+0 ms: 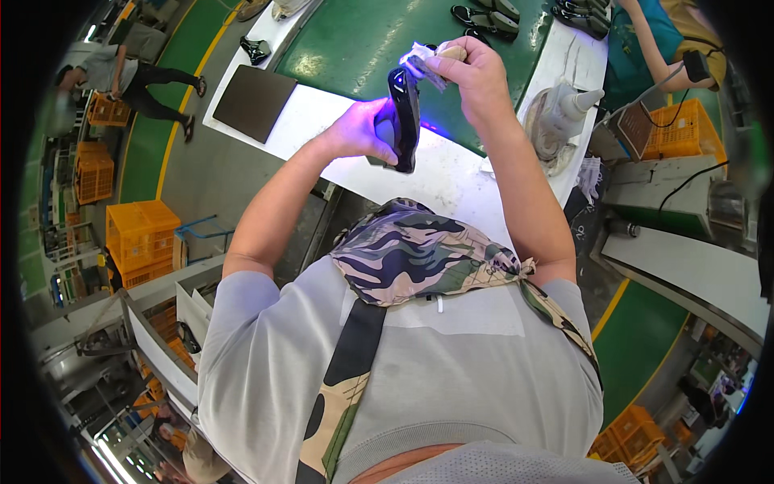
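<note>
In front of my chest, my left hand (356,131) grips a glossy black shoe (409,121), which is held upright on end. My right hand (482,81) pinches a crumpled whitish cloth (431,71) between thumb and fingers, close by the upper end of the shoe. Whether the cloth touches the shoe I cannot tell. A violet light falls on the shoe, the cloth and my left fingers. Both hands are above the near edge of a white-framed table (314,121) with a green surface (347,56).
Several black shoes (492,22) lie at the far right of the green surface. A white squeeze bottle (558,113) stands right of my right forearm. A brown flat board (254,103) lies at the left corner. A co-worker's arm (649,40) shows at right; a person (121,73) walks at left.
</note>
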`<state>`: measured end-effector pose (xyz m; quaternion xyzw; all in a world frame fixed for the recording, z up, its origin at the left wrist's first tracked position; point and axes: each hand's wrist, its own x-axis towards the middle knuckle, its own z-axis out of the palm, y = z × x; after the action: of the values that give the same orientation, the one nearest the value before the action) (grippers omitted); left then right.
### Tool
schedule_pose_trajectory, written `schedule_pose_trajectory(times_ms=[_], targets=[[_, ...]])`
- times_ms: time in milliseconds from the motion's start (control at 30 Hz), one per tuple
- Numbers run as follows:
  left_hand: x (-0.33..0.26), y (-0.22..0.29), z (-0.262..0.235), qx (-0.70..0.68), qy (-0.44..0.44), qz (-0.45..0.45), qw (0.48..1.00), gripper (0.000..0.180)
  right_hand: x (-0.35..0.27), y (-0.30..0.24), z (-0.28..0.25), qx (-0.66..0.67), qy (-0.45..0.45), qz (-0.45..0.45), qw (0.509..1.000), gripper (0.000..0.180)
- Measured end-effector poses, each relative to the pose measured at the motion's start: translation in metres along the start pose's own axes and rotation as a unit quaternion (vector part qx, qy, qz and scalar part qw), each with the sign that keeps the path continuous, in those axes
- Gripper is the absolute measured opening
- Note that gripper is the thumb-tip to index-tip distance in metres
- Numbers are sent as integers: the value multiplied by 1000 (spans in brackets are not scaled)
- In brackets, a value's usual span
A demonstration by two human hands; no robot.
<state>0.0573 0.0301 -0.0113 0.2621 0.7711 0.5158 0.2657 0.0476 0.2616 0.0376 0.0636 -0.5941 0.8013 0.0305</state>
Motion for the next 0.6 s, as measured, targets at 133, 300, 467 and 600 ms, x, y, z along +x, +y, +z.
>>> schedule_pose_trajectory(times_ms=[133, 300, 467, 600], targets=[[-4, 5, -1, -91, -52, -31, 994, 72, 9, 3, 1, 35, 11, -40, 999, 17], [-10, 10, 0, -188, -90, -65, 976, 71, 19, 18, -6, 4, -19, -75, 997, 15], [-15, -9, 6, -297, -70, -78, 949, 67, 13, 30, -7, -42, -87, -63, 993, 16], [-19, -15, 12, -356, -63, -90, 928, 61, 2, 39, -8, -28, -114, -37, 992, 16]])
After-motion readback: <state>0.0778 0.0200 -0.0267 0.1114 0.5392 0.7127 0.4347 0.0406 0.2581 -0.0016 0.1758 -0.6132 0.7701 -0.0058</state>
